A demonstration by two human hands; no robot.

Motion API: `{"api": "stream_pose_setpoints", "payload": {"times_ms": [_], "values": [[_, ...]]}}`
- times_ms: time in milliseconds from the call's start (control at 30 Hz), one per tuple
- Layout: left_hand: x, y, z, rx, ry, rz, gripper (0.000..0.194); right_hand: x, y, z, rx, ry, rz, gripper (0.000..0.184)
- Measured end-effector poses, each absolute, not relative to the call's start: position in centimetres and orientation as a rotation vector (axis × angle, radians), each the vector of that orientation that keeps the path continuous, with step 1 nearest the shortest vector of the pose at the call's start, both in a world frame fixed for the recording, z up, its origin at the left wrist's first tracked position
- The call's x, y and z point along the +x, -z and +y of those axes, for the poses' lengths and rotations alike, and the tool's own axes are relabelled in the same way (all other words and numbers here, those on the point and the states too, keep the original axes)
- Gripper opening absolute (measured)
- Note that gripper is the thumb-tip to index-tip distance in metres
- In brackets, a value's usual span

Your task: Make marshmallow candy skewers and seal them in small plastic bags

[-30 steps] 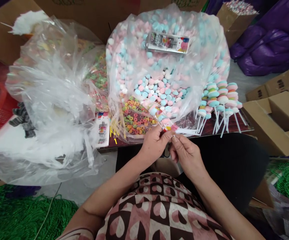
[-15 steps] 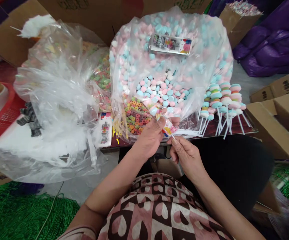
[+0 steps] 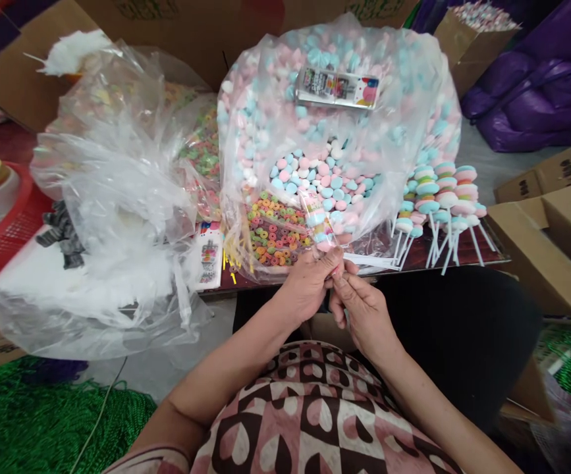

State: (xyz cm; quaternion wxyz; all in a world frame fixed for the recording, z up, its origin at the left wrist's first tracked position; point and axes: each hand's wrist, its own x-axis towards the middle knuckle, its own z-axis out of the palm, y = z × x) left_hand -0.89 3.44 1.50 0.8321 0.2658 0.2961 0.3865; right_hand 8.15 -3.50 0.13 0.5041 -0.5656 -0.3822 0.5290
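Note:
A marshmallow candy stick (image 3: 319, 222) in a clear printed wrapper points up and away from me, its pastel layers showing. My left hand (image 3: 309, 284) is closed round its lower end. Fingertips of my right hand (image 3: 364, 306) pinch at the bottom of the wrapper, close against the left fingers; the stick itself is mostly hidden there. Just beyond the hands lie gummy rings (image 3: 272, 230) and loose pink, blue and white marshmallows (image 3: 332, 178) in an opened plastic bag (image 3: 398, 131). White sticks (image 3: 371, 261) rest on the table edge to the right.
Several unwrapped candy skewers (image 3: 446, 191) stand in a group at right. A stack of printed wrappers (image 3: 337, 87) lies on the marshmallow bag. Crumpled clear plastic (image 3: 117, 197) and a red basket (image 3: 23, 217) are at left. An open carton (image 3: 552, 243) stands at right.
The wrapped candy has turned more upright, and its layers now show above my left hand. Both hands have come closer together at its lower end.

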Motion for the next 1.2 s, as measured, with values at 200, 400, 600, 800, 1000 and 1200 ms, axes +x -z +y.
{"api": "stream_pose_setpoints", "payload": {"times_ms": [200, 400, 600, 800, 1000, 1200], "values": [[-2.9, -1.9, 3.6, 0.581, -0.760, 0.503, 0.039, 13.0, -3.5, -2.7, -1.446, -1.266, -1.301, 0.045], [-2.5, -2.6, 1.4, 0.489, -0.384, 0.109, 0.039, 13.2, -4.2, -1.0, -1.150, -1.389, -0.967, 0.048], [-3.1, -2.3, 0.8, 0.917, -0.430, 0.360, 0.047, 9.6, -3.7, -0.9, -1.100, -1.507, -0.748, 0.040], [-5.2, -2.2, 1.8, 1.640, -0.635, 1.038, 0.033, 8.1, -3.1, -0.8, -1.131, -1.107, -0.774, 0.029], [-6.6, -1.8, 0.6, 0.904, -0.485, 0.324, 0.053, 8.6, -3.9, -0.7, -1.130, -1.364, -1.048, 0.043], [-9.9, -2.5, 0.3, 1.175, -0.821, 0.865, 0.030, 5.3, -3.9, 1.0, -1.218, -1.161, -1.109, 0.037]]}}
